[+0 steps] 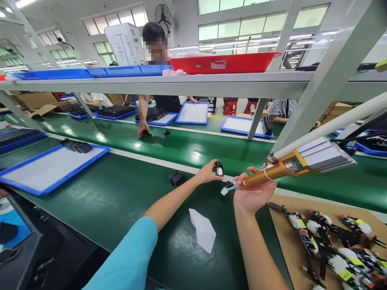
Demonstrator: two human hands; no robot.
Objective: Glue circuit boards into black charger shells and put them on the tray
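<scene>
My left hand (208, 172) reaches forward over the green work surface and pinches a small black part with a white face (219, 170). Palm up, my right hand (254, 194) is closed around a gold cylindrical hand tool (261, 176). The tool's pale tip points left at a second small black-and-white piece (224, 190); whether they touch I cannot tell. Left of my left wrist stand several black housings (176, 177). A folded white paper (203, 230) lies between my forearms.
Cardboard with several circuit assemblies (338, 241) sits at the right. A blue-rimmed white tray (45, 171) with black housings is at the left. Beyond the green belt (193, 149) a co-worker's hand (144, 129) touches a black part. An overhead shelf (151, 86) and slanted post (326, 72) frame the space.
</scene>
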